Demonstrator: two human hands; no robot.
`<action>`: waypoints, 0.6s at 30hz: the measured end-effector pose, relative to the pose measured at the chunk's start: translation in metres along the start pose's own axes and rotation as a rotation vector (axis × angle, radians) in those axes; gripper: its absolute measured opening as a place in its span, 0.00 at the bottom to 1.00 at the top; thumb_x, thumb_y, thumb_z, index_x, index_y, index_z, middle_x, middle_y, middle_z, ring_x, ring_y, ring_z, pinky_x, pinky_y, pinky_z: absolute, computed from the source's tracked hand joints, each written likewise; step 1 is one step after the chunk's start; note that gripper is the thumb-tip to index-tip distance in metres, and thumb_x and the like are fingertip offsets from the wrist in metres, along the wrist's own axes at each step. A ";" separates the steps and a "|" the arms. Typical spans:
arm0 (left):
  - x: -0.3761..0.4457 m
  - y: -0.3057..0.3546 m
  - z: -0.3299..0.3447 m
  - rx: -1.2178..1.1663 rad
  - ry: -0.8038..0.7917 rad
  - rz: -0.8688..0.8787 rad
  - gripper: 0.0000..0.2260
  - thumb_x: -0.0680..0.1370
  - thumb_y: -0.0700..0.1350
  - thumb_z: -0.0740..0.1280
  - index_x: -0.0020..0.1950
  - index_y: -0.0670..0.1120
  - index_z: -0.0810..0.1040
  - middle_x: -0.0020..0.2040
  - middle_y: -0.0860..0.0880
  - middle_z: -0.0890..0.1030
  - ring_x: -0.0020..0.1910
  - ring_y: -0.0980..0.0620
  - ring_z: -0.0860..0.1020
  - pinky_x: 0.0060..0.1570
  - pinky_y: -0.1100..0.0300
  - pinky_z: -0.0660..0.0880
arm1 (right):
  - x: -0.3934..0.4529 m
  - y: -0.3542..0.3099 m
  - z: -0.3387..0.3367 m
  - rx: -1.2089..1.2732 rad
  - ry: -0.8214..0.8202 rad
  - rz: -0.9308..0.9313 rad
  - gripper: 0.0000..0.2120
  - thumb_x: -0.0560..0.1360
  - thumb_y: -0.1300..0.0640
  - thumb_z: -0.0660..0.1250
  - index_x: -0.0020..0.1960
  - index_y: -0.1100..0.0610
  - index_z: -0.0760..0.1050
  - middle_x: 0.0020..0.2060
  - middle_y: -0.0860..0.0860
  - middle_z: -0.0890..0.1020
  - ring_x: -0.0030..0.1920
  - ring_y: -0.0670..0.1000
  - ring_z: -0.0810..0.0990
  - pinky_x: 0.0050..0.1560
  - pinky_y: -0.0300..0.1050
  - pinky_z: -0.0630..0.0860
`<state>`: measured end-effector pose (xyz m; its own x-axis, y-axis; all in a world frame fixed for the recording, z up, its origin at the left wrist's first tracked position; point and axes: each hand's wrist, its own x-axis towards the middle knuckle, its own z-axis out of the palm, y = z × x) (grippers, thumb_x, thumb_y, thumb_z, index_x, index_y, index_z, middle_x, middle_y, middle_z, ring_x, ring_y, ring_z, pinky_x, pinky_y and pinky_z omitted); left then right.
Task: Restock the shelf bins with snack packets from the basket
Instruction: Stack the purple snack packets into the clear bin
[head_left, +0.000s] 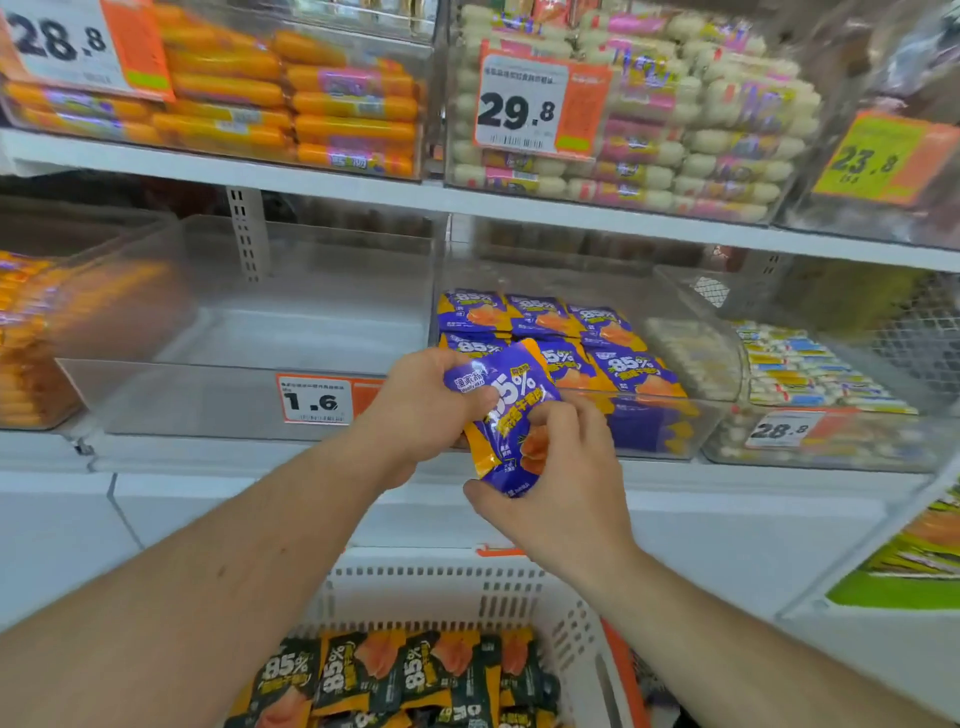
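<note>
Fingers (480, 400) of both hands around one purple packet (511, 415) (label "85%"), near price tag (314, 399) "1.6"

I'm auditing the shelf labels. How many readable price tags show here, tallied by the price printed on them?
White-and-orange paper price tags reading 28.8: 2
White-and-orange paper price tag reading 29.8: 1
Yellow-and-orange paper price tag reading 23.8: 1
White-and-orange paper price tag reading 1.6: 1
Total: 5
</note>
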<state>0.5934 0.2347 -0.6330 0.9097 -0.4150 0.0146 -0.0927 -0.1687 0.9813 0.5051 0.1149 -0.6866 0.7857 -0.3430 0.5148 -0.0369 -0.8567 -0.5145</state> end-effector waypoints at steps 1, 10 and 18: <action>0.004 0.004 0.005 0.024 0.004 0.006 0.02 0.77 0.42 0.71 0.48 0.46 0.79 0.41 0.48 0.85 0.36 0.54 0.84 0.38 0.56 0.81 | 0.005 0.002 -0.003 -0.011 0.014 0.002 0.33 0.54 0.36 0.71 0.53 0.49 0.66 0.54 0.45 0.68 0.52 0.53 0.75 0.49 0.54 0.77; 0.081 0.018 0.009 1.022 0.261 0.512 0.25 0.81 0.59 0.52 0.72 0.47 0.69 0.77 0.48 0.63 0.76 0.47 0.58 0.70 0.49 0.58 | 0.103 0.040 -0.041 -0.062 0.036 0.211 0.32 0.58 0.40 0.73 0.57 0.51 0.68 0.55 0.49 0.73 0.59 0.54 0.72 0.57 0.52 0.73; 0.105 -0.019 0.011 1.223 0.285 0.404 0.32 0.77 0.59 0.43 0.56 0.45 0.83 0.68 0.48 0.75 0.75 0.45 0.59 0.68 0.48 0.66 | 0.206 0.096 -0.038 -0.317 -0.202 0.549 0.48 0.52 0.32 0.71 0.64 0.57 0.70 0.57 0.59 0.78 0.56 0.61 0.78 0.51 0.50 0.77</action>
<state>0.6866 0.1841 -0.6521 0.7706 -0.4504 0.4510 -0.5432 -0.8342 0.0950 0.6402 -0.0529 -0.6038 0.7001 -0.7095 0.0810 -0.6205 -0.6606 -0.4226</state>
